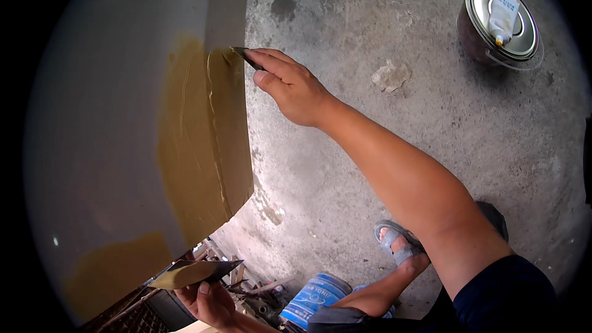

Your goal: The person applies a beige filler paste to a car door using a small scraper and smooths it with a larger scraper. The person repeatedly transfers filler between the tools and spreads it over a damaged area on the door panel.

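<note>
My right hand (290, 86) grips a dark flat scraper (243, 54), its edge at the right side of a large grey panel (105, 105), where yellowish putty (188, 123) covers the bent edge in a broad patch with thin raised ridges. A second patch (117, 271) lies lower on the panel. At the bottom, my left hand (209, 302) holds up a flat mixing plate (203, 271) bearing yellowish putty, just below the panel's lower edge.
A lidded metal can (475, 31) with a white tube (502, 12) on top stands at upper right on the concrete floor (357, 166), near a pale flake (390, 75). Blue-labelled drums (314, 299) and scrap pieces (259, 293) lie below. My sandalled foot (394, 243) is beneath my right arm.
</note>
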Action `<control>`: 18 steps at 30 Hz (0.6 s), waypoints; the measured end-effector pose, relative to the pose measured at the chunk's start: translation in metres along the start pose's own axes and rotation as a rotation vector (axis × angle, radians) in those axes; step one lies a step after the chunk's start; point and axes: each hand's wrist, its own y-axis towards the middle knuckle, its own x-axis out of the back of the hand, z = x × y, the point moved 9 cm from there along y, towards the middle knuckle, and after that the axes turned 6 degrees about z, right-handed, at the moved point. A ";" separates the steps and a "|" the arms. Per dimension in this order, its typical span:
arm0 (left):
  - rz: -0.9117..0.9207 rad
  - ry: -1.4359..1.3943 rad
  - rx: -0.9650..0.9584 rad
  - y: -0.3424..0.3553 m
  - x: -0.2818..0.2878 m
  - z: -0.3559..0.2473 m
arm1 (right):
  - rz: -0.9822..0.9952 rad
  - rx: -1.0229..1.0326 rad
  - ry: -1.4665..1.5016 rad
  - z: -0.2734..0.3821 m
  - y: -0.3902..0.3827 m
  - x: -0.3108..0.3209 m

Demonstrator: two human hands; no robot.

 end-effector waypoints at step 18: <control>-0.016 0.007 0.036 0.000 0.005 0.004 | -0.069 -0.065 0.017 0.007 -0.031 -0.034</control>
